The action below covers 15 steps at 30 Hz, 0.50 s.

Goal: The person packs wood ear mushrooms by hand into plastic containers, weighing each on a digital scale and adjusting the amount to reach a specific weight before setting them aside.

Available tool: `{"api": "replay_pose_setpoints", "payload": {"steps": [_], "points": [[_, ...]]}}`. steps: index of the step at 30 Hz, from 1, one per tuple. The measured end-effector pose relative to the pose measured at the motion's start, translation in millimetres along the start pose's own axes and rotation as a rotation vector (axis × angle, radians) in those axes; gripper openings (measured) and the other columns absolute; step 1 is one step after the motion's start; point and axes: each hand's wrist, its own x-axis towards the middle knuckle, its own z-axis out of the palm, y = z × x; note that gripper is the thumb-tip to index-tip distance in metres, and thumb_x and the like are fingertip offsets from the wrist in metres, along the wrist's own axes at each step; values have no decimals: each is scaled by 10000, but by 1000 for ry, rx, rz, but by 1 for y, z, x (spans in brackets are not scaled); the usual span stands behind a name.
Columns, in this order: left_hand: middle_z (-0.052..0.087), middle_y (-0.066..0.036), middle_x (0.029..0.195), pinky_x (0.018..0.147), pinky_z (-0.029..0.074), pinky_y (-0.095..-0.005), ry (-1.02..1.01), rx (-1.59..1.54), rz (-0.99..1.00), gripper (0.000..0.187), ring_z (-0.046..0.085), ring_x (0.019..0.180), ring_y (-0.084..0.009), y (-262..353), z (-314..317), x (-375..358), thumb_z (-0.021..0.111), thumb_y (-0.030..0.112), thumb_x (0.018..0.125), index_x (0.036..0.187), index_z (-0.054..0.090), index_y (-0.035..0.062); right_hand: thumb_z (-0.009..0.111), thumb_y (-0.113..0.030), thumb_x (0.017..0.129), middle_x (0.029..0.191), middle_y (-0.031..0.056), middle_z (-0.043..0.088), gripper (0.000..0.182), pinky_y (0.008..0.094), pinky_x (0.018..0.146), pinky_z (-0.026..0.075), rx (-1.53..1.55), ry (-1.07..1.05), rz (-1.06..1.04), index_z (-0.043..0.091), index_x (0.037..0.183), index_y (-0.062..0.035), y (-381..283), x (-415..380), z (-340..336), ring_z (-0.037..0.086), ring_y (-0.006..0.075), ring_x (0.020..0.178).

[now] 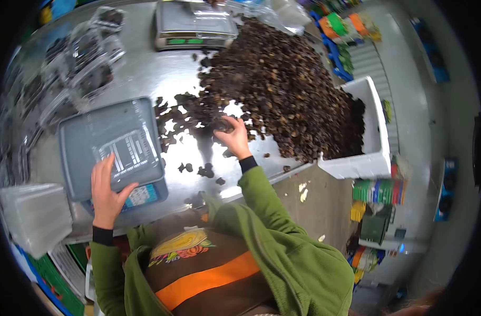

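Small dark brown pieces [272, 79] form a large heap on the metal table, with looser ones scattered to its left. My right hand [233, 137] is at the heap's left edge, thumb and fingers curled together around some of the dark pieces. My left hand [107, 189] rests with spread fingers on the near edge of a grey scale [108, 131]. A clear plastic container, hard to make out, seems to lie on the scale's top beside that hand.
Filled clear containers [82, 58] crowd the left of the table [140, 68]. Stacked empty clear trays [37, 213] stand at the near left. A second scale [195, 26] is at the back. A white foam box [375, 131] lies tipped at the right, holding more pieces.
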Motion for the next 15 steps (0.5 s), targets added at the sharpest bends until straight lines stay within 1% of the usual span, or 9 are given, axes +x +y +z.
{"api": "replay_pose_setpoints", "payload": {"steps": [1, 3, 4, 5, 6, 9, 11, 13, 15], "points": [[557, -178, 1245, 993, 409, -453, 8, 23, -23, 836, 515, 1153, -377, -2, -4, 1, 868, 290, 668, 1365, 496, 18, 834, -204, 620, 1116, 180, 541, 565, 391, 930, 497, 206, -77, -7, 678, 1152, -96, -29, -3, 0, 601, 341, 1030], [417, -204, 1432, 1093, 352, -467, 106, -19, -41, 1162, 412, 1304, -402, -5, -8, 10, 925, 367, 545, 1485, 327, 35, 842, -210, 614, 1160, 168, 533, 566, 387, 937, 495, 474, -220, -170, 679, 1145, -106, -68, -6, 17, 591, 332, 1084], [417, -204, 1432, 1093, 352, -467, 114, -14, -44, 1162, 412, 1304, -402, -6, -7, 17, 925, 367, 545, 1485, 327, 35, 845, -186, 622, 1184, 154, 528, 574, 367, 945, 501, 382, -229, -320, 670, 1162, -100, -104, -10, 18, 595, 296, 1090], [351, -197, 1485, 1118, 326, -471, 136, -41, -6, 1250, 366, 1347, -396, -6, -6, 24, 934, 391, 514, 1508, 263, 41, 847, -161, 630, 1209, 139, 523, 583, 347, 952, 508, 287, -233, -466, 662, 1179, -94, -141, -16, 19, 600, 260, 1096], [284, -190, 1538, 1144, 301, -476, 159, -68, 34, 1338, 320, 1391, -390, -6, -4, 30, 944, 414, 483, 1532, 198, 48, 846, -173, 604, 1229, 148, 511, 600, 375, 947, 511, 278, -277, -517, 666, 1174, -112, -164, -20, 29, 596, 293, 1100], [263, -204, 1545, 1159, 285, -481, 142, -148, 61, 1383, 276, 1420, -396, -3, 2, 46, 952, 419, 460, 1537, 165, 55, 835, -219, 545, 1292, 163, 474, 663, 459, 933, 508, 197, -380, -619, 662, 1183, -156, -212, -32, 69, 555, 395, 1127], [292, -201, 1530, 1154, 301, -476, 161, -172, 46, 1352, 298, 1413, -387, -8, 9, 46, 956, 402, 460, 1529, 202, 60, 833, -242, 566, 1329, 155, 457, 675, 471, 933, 502, 37, -466, -646, 646, 1208, -147, -230, -39, 89, 516, 421, 1160], [327, -196, 1512, 1143, 327, -462, 59, -202, -133, 1293, 334, 1397, -374, -21, 17, 41, 956, 356, 483, 1520, 240, 68, 841, -252, 594, 1329, 150, 458, 685, 477, 945, 491, 36, -498, -651, 629, 1234, -132, -229, -40, 107, 492, 422, 1189], [365, -193, 1484, 1126, 353, -459, 107, -184, -139, 1235, 372, 1371, -373, -30, 21, 37, 952, 325, 499, 1505, 282, 71, 836, -257, 656, 1337, 147, 457, 628, 469, 956, 485, 218, -391, -616, 631, 1231, -109, -222, -40, 119, 498, 405, 1189]]}}
